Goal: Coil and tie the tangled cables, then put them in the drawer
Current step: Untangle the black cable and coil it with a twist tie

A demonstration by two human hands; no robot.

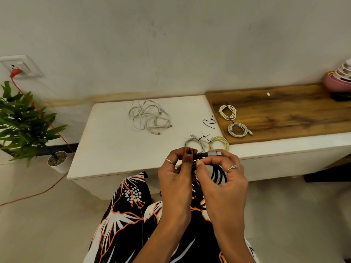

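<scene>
Both my hands hold a coiled black cable (218, 174) with a silver plug in front of the white table's near edge. My left hand (175, 168) pinches the coil's top at its left. My right hand (224, 171) grips the coil beside the plug, thumb pressed on it. A tangle of white cables (150, 116) lies on the white table (106, 145). Two tied coils, one white (194, 143) and one yellowish (219, 143), sit near the front edge. Two more tied white coils (228, 112) (238, 130) rest on the wooden top (284, 114). A loose black tie (209, 122) lies between.
A potted plant (24, 122) stands at the left beside a wall socket (20, 68) with a red plug and an orange cord trailing on the floor. Stacked bowls (340, 76) sit at the far right of the wooden top. No drawer shows.
</scene>
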